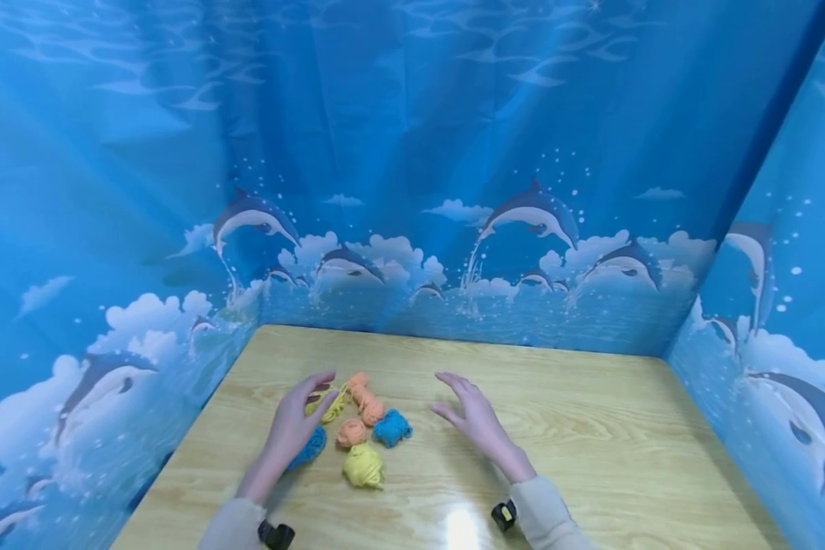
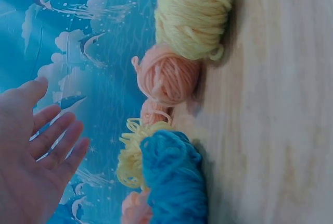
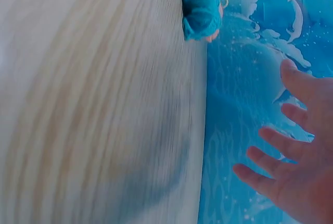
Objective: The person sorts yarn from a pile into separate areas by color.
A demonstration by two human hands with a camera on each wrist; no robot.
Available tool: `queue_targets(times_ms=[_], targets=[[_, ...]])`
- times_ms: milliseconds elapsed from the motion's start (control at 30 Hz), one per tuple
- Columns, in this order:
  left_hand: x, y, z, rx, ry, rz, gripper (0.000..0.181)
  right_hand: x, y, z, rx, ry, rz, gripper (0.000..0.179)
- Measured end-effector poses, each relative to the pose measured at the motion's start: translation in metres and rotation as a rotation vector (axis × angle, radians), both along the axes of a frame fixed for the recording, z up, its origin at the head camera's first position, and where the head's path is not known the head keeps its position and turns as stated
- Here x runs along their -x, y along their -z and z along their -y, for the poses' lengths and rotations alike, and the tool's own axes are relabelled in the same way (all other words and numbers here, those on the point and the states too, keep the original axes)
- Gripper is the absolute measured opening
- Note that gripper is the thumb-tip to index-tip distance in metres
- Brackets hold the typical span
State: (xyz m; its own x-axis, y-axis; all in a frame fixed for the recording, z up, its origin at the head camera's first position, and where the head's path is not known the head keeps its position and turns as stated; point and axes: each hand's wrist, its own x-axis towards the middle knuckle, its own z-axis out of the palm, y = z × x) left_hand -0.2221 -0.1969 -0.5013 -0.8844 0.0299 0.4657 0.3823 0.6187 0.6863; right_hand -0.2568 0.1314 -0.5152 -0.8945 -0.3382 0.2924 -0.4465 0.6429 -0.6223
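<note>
In the head view my left hand (image 1: 294, 418) hovers over the left side of a cluster of yarn, fingers spread and holding nothing. Partly hidden by it are a loose yellow yarn bundle (image 1: 333, 406) and a blue yarn ball (image 1: 309, 447). Beside these lie an orange yarn skein (image 1: 365, 399), a small orange yarn ball (image 1: 351, 433), a second blue yarn bundle (image 1: 393, 428) and a pale yellow yarn ball (image 1: 363, 466). To the right of the cluster, my right hand (image 1: 477, 418) is raised above the table with relaxed fingers and nothing in its grasp.
The yarn lies on a light wooden table (image 1: 591, 428). Blue curtains (image 1: 412, 153) printed with dolphins rise behind the table and along both sides. Each wrist wears a small black camera, one (image 1: 276, 535) on the left and one (image 1: 504, 516) on the right.
</note>
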Motion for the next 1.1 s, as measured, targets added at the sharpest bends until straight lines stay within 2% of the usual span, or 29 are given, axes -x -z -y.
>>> queue_targets(times_ms=[133,367,733,933,1100], targets=[[-0.005,0.005,0.004,-0.009,0.008,0.006,0.037,0.0,0.003,0.01,0.017,-0.074,0.028,0.062],[-0.017,0.014,0.013,-0.056,-0.017,0.073,0.039,0.003,0.01,0.026,0.026,-0.197,0.066,0.064],[-0.033,0.025,0.032,-0.119,-0.051,0.081,0.041,0.012,0.021,0.042,0.023,-0.354,0.126,0.064],[-0.042,0.027,0.043,-0.093,-0.079,0.133,0.04,0.013,0.02,0.046,0.029,-0.396,0.176,0.062],[-0.047,0.03,0.049,-0.072,-0.068,0.15,0.04,0.013,0.018,0.048,0.026,-0.402,0.208,0.058]])
